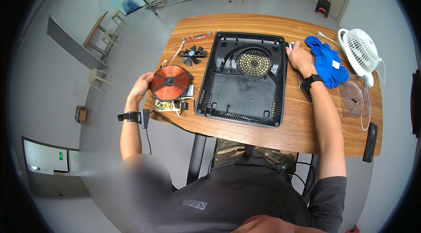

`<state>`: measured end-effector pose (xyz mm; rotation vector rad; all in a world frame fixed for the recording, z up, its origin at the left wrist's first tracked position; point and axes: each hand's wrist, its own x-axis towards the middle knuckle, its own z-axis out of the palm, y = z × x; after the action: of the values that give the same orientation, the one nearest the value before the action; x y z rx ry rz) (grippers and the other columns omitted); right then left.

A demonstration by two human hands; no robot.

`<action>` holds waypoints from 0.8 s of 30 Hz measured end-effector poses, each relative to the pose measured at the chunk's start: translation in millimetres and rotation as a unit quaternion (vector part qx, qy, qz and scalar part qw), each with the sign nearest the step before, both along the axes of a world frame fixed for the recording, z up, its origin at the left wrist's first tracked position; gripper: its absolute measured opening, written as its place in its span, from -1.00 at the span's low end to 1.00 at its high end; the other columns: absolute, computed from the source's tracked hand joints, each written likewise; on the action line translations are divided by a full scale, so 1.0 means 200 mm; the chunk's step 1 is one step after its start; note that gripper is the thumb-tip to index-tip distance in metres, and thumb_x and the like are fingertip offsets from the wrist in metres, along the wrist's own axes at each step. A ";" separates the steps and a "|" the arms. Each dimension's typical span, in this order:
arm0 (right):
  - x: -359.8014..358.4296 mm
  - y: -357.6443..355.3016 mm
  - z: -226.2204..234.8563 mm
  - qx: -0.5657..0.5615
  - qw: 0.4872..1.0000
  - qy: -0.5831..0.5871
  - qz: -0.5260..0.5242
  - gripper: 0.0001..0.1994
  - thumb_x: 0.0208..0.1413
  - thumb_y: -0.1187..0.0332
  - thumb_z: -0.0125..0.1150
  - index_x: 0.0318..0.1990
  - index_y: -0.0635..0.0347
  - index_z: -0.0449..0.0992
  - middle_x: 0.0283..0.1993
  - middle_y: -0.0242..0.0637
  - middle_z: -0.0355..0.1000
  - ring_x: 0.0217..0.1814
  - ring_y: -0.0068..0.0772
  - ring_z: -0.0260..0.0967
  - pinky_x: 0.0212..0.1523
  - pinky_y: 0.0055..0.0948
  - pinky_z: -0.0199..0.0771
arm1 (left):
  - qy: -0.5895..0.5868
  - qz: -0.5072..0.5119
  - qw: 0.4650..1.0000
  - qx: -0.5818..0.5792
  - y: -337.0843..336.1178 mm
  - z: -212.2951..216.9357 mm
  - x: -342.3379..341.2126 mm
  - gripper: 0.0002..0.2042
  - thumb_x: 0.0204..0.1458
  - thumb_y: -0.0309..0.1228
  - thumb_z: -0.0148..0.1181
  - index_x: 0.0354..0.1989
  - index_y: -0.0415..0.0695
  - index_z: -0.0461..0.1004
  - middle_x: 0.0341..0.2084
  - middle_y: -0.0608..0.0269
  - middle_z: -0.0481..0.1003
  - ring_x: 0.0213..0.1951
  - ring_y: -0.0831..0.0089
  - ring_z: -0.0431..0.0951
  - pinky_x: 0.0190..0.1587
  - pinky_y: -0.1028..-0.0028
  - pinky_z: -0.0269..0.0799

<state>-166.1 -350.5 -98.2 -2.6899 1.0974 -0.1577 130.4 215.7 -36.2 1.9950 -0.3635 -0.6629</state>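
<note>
My left hand point(143, 85) is closed on the left edge of a round copper induction coil point(171, 89). Under the coil, a circuit board point(166, 106) sticks out toward me, with a black cord beside it. A small black fan point(191, 55) lies just beyond the coil. In the middle rests the black plastic housing point(241, 88) of a cooker, inner side up, with a round grille point(254, 62) at its far right. Beside its right edge my right hand point(301, 59) has its fingers curled at the tabletop; a small pale bit shows at the fingertips, too hidden to name.
A blue cloth point(325, 62) and a white desk fan point(359, 51) are at the table's right. Nearer me there are a clear plastic tray point(354, 99) and a black bar-shaped object point(370, 142). An orange strip board point(199, 37) with wires lies at the far left.
</note>
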 end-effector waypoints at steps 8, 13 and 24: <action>0.01 0.00 -0.02 0.001 1.000 -0.011 0.002 -0.46 0.37 -0.08 -0.10 0.11 0.32 0.23 -0.09 0.23 0.56 -0.02 0.29 0.53 0.00 0.11 0.50 | 0.018 -0.009 1.000 -0.010 0.05 -0.07 0.05 -0.68 0.43 -0.26 -0.13 0.06 -0.21 0.48 -0.11 0.28 0.57 -0.12 0.51 0.54 0.02 0.44 0.46; 0.00 -0.01 -0.03 0.001 1.000 -0.016 0.001 -0.46 0.37 -0.09 -0.12 0.09 0.31 0.21 -0.11 0.25 0.56 -0.02 0.34 0.52 -0.02 0.15 0.48 | 0.034 0.000 0.999 -0.028 -0.01 -0.06 0.01 -0.71 0.43 -0.29 -0.13 -0.02 -0.22 0.49 -0.20 0.28 0.56 -0.19 0.52 0.52 -0.02 0.45 0.47; 0.00 0.01 0.00 0.005 1.000 -0.003 -0.003 -0.45 0.37 -0.08 -0.11 0.14 0.31 0.23 -0.07 0.22 0.56 0.00 0.27 0.53 0.01 0.11 0.50 | 0.074 0.028 0.997 -0.005 0.00 -0.11 0.01 -0.71 0.41 -0.27 -0.09 0.01 -0.19 0.50 -0.21 0.32 0.56 -0.25 0.56 0.48 -0.17 0.49 0.41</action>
<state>-165.6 -349.2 -97.6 -2.6767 1.1006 -0.1598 133.1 216.5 -57.3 1.9258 -0.2209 -0.7676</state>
